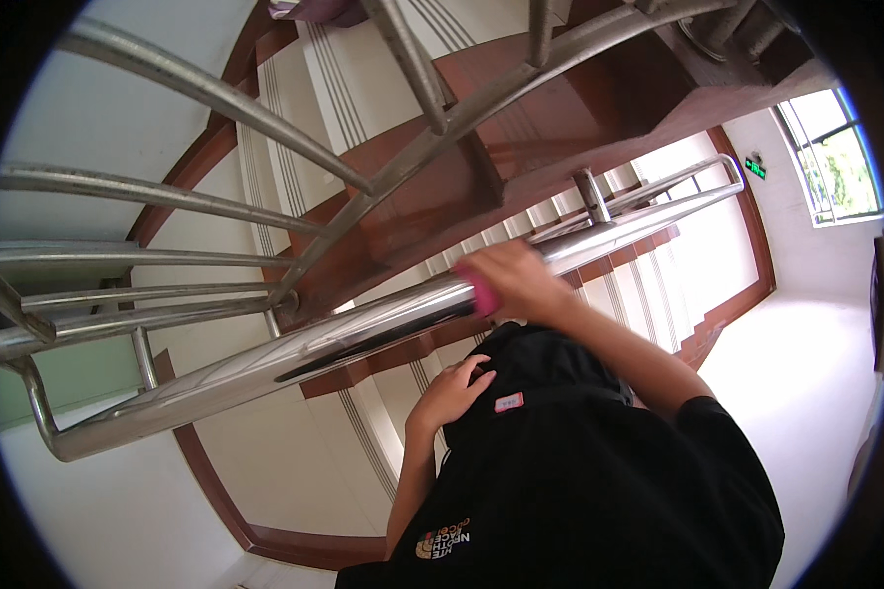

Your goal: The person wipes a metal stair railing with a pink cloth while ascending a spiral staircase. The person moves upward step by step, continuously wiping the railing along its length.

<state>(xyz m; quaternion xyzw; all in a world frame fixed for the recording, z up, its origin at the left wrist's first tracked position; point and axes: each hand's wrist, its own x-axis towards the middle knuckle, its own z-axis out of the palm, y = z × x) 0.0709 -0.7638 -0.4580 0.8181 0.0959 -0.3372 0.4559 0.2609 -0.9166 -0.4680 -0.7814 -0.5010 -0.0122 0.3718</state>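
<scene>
A polished metal handrail (368,324) slants across the view in front of me. My right hand (516,283) is over the rail, slightly blurred, gripping a pink cloth (479,291) pressed against the metal. Whether the pink thing is a cloth or a sponge is hard to tell, as the fingers cover most of it. My left hand (453,390) rests near the front of my black clothing (560,353), fingers apart and nothing in it, below the rail and not touching it.
Steps with striped treads (368,434) lie below the rail. Metal balusters (214,88) and a lower bar (405,166) rise along a brown stair edge (427,213). A window (832,162) and a green lit sign (755,168) are on the right wall.
</scene>
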